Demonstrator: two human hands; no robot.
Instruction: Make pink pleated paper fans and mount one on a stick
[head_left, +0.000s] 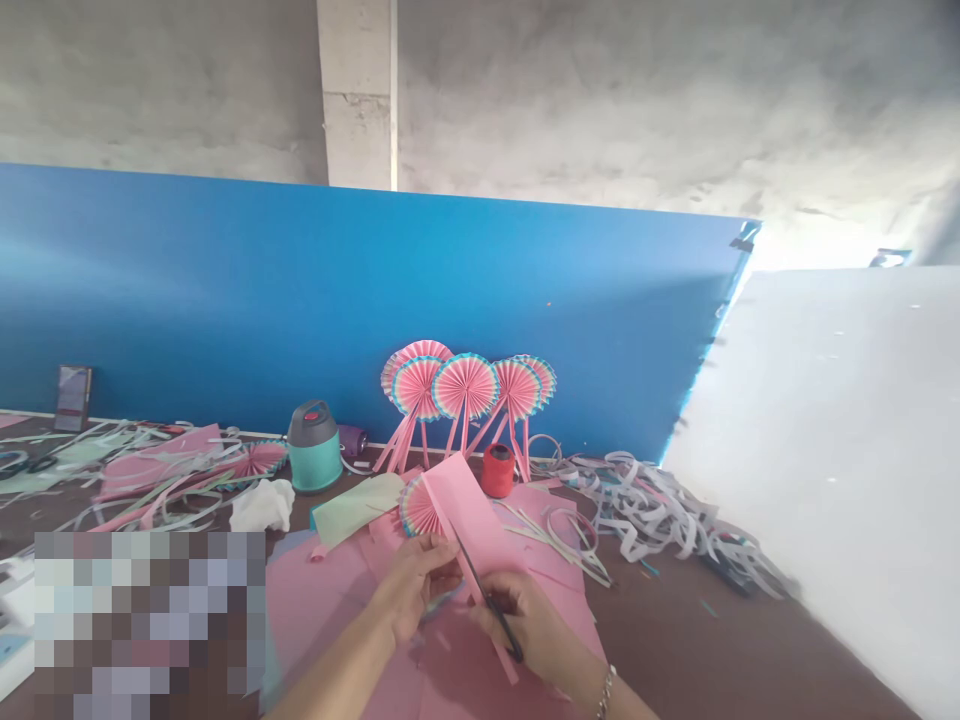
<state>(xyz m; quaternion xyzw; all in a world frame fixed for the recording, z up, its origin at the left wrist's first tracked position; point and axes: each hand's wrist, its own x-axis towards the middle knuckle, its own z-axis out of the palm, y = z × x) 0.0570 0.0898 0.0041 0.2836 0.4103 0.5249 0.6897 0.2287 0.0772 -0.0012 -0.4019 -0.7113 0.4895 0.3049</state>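
Head view shows the left hand [424,580] pinching the left edge of a long piece of pink paper [480,515], which is raised at a slant over the tabletop [675,650]. The right hand [529,620] is closed around dark-handled scissors [504,625], whose blades lie lengthwise along the paper, near a narrow strip at its left side. Beneath both hands spread loose pink sheets [319,610], and a small pleated fan [420,507] peeks out just behind the held piece.

Of the containers, a teal one [315,462] with a grey top and a red button stands upright beyond the left hand; its contents are hidden. A squat red object [498,470], possibly a jar or spool, stands behind the paper; whether it holds anything I cannot tell. Behind it, several round pleated fans [465,386] rise before the blue panel [225,290]. Tangled pale strips [645,510] heap at the right.
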